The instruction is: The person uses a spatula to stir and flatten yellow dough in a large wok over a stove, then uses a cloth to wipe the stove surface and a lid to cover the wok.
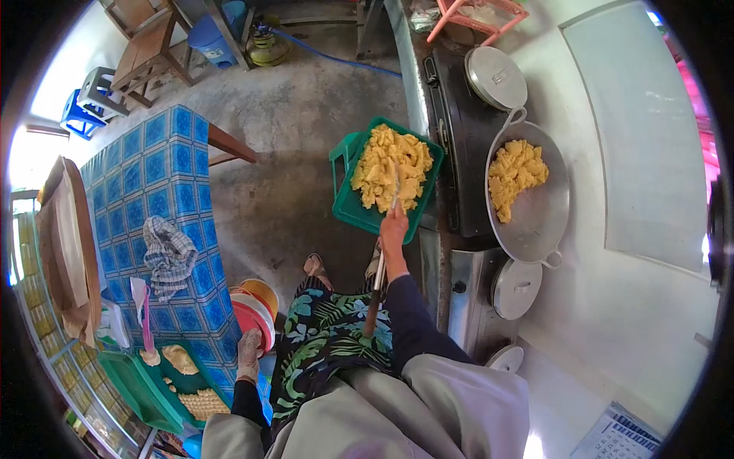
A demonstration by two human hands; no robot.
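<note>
My right hand (393,229) is closed around the metal shaft of a long-handled spatula (379,277), whose brown grip end rests against my patterned apron. Its working end is in a lumpy heap of yellow dough-like food (390,164) on a green tray (359,200). My left hand (248,353), pale with what looks like flour, hangs beside the table with its fingers extended and nothing visible in it. Close to it are red and orange tubs (252,315). A large metal wok (535,222) on the right holds more of the yellow food (514,176).
A black stove (468,153) with lidded pots (495,76) runs along the right wall. To the left stands a table with a blue checked cloth (172,252), bearing a crumpled towel (170,256) and green trays of dough (138,390). A gas cylinder (267,50) and wooden chair (145,53) stand farther off.
</note>
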